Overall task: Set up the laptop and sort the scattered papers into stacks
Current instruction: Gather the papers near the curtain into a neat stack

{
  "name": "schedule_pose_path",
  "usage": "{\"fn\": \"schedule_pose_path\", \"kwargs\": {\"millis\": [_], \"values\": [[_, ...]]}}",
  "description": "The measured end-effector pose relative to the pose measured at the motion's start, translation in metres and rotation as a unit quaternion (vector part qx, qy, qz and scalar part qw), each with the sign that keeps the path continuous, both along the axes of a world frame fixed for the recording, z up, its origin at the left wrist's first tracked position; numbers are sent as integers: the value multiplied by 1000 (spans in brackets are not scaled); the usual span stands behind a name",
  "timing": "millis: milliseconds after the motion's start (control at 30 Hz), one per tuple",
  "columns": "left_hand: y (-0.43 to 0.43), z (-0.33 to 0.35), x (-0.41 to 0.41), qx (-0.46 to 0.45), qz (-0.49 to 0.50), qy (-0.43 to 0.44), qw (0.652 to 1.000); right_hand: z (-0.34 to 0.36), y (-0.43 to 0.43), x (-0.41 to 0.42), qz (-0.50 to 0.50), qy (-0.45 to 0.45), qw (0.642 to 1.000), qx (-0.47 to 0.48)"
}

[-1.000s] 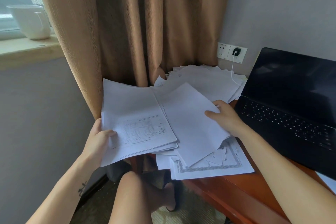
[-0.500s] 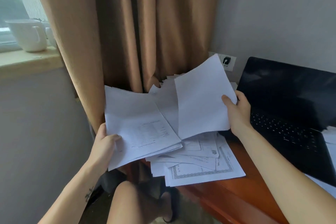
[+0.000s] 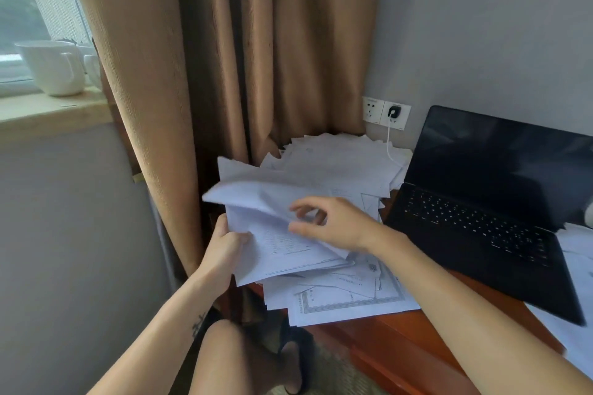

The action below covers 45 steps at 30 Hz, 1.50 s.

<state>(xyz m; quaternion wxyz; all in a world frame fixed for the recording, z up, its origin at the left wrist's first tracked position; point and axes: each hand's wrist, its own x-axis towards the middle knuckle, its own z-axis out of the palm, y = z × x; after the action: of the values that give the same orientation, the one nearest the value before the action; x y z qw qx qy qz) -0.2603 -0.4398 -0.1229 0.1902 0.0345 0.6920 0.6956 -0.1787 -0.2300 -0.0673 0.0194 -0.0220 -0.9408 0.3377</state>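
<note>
— Starting from the largest thing, what is seen?

— A tan curtain (image 3: 224, 58) is hung from the window across to the grey wall. Below it, a reddish wooden desk (image 3: 401, 340) is set in the corner.

— Where is the laptop placed?

— The black laptop (image 3: 481, 202) is stood open on the right part of the desk, screen dark. To its left, the scattered papers (image 3: 337, 163) are heaped against the curtain and spread to the near edge, a bordered certificate lying nearest.

— What is being held?

— A stack of sheets (image 3: 282, 250) is gripped at its left edge by the left hand (image 3: 224, 250), thumb on top and fingers curled beneath, just above the heap. The top sheet is curled upward at the far corner.

— And the other hand?

— The right hand (image 3: 333, 228) is held over the stack, fingers loosely bent and apart, nothing clasped (motion blur hides whether the tips touch paper).

— Smaller things?

— A white mug (image 3: 51, 67) is set on the window sill. A charger plug (image 3: 393, 112) is seated in the wall socket (image 3: 372, 109), a white cable (image 3: 389, 144) hanging down.
</note>
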Motion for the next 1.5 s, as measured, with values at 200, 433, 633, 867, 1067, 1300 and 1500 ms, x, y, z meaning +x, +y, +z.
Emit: {"fn": "schedule_pose_path", "kwargs": {"millis": [200,433,633,867,1067,1300,1500], "values": [[-9,0,-5,35,31,-42,998,-31,16,-9,-67,48,994,-75],[-7,-6,-9,37,65,-81,994,-46,32,0,-76,-53,992,82],[-3,-6,-14,-35,21,-46,998,-60,27,3,-84,-52,966,238],[-3,-15,-19,-77,26,-20,996,-64,27,5,-90,-38,963,250],[-6,-13,-20,-89,-16,-15,996,-79,30,10,-46,9,997,68],[-32,-14,-19,-82,46,79,992,-92,45,24,-67,28,994,84],[-65,-16,-28,-102,100,89,986,-81,52,29,-21,-36,978,206]]}}
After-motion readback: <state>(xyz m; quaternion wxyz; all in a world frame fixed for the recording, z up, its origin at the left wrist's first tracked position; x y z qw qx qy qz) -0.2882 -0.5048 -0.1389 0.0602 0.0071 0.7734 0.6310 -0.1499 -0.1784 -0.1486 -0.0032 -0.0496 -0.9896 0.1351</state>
